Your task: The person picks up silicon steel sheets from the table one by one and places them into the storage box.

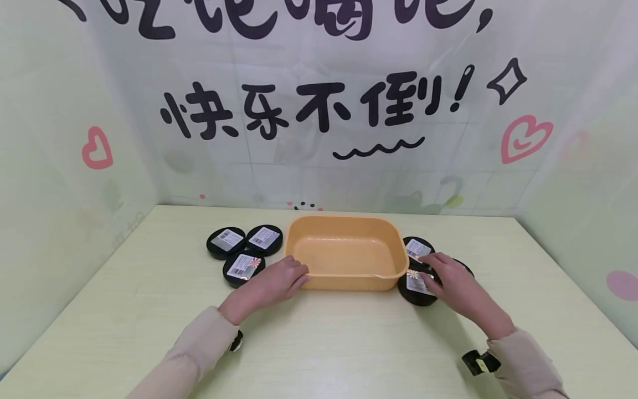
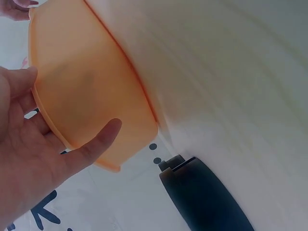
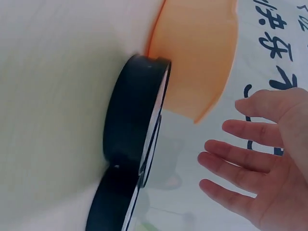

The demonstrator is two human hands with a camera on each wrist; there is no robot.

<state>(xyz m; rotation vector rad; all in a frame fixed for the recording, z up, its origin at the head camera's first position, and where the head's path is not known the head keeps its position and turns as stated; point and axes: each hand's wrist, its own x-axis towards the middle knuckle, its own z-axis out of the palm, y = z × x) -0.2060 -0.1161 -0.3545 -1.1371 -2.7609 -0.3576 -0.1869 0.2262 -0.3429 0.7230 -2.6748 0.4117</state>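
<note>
An orange plastic basin (image 1: 344,282) stands on the table. My left hand (image 1: 279,280) holds its front left rim, thumb outside and fingers over the edge; in the left wrist view, one finger (image 2: 103,139) stretches across the outer wall. My right hand (image 1: 456,280) is over a group of black round flat containers (image 1: 417,299) with white labels, right of the basin. From the right wrist, its fingers (image 3: 236,159) look spread and loosely bent, with nothing between them, apart from the black containers (image 3: 130,106). In the head view the hand partly covers this group.
Three similar black round containers (image 1: 242,270) lie left of the basin, labels up. The pale wooden table (image 1: 329,343) ends at a printed backdrop (image 1: 319,177) behind, with side panels at left and right. A black wrist device (image 1: 480,363) is at the right sleeve.
</note>
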